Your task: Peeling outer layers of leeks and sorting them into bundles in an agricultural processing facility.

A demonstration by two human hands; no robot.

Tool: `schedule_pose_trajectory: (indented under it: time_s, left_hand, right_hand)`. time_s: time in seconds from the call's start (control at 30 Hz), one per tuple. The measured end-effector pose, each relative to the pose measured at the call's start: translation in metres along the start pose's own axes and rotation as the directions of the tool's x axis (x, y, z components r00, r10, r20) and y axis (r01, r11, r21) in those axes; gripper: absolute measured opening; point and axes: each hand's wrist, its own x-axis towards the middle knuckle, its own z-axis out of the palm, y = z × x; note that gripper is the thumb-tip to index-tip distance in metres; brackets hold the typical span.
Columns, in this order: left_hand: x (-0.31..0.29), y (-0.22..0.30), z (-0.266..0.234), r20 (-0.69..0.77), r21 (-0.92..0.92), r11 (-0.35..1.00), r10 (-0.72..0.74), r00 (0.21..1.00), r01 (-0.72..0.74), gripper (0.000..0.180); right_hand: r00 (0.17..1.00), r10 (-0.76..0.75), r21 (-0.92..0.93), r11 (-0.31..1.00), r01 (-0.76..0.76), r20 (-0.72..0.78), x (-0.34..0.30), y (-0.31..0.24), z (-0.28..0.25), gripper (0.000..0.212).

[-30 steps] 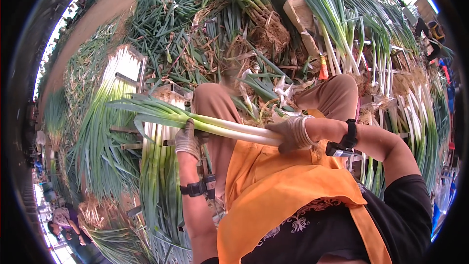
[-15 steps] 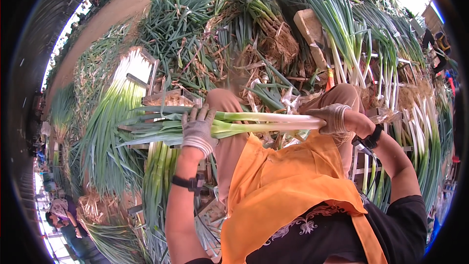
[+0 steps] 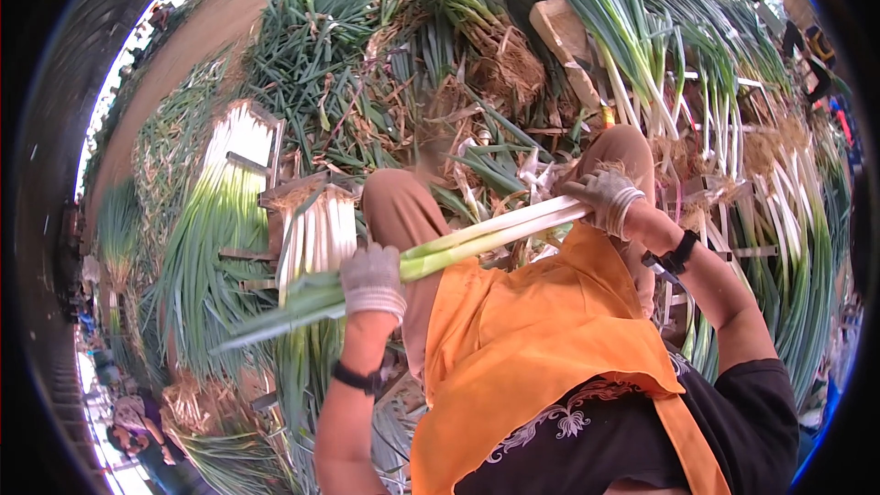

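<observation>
A pair of long green onions [image 3: 481,246] lies slanted across my lap, white root ends up at the right and green leaves down at the left. My gloved left hand [image 3: 371,277] is closed round the leafy part. At the white end, my gloved right hand [image 3: 605,199] grips the stalks near the roots, which partly show above the fingers. Just beyond my left hand, trimmed white stalks [image 3: 317,231] sit side by side in a wooden rack. My orange apron [image 3: 532,321] is right under the held onions.
To the left, a bigger row of onions [image 3: 234,165] lies in a rack. Untrimmed onions with brown roots [image 3: 513,69] are heaped ahead beside a wooden board [image 3: 564,37]. More onions [image 3: 788,247] line the right. Another person [image 3: 137,422] is at the lower left.
The held onions have tilted, their leafy end dropping and their root end rising. My left hand has moved down and closed round them; the white stalks in the rack behind have come into view.
</observation>
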Motion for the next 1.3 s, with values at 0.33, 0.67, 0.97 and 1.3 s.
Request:
schedule_pose_trajectory:
  time_s: [0.33,0.67,0.97,1.3]
  left_hand:
    - [-0.001,0.053,0.011,-0.069,-0.503,0.85,0.139,0.988,-0.155,0.06]
    - [-0.02,0.048,0.017,-0.124,-0.149,0.981,0.109,0.986,-0.127,0.057]
    - [-0.114,-0.086,-0.112,0.005,0.047,0.932,-0.36,0.933,0.359,0.045]
    - [-0.213,-0.225,-0.055,0.355,0.254,0.441,-0.87,0.342,0.861,0.061]
  right_hand:
    - [0.998,-0.067,0.062,0.996,0.068,-0.017,0.015,-0.005,0.018,0.043]
    - [0.962,-0.258,-0.049,0.966,0.254,-0.09,0.042,-0.043,-0.01,0.044]
    - [0.641,-0.685,-0.282,0.728,0.625,-0.347,0.193,-0.186,-0.072,0.054]
    - [0.868,-0.489,-0.101,0.871,0.481,-0.085,0.249,-0.186,-0.066,0.039]
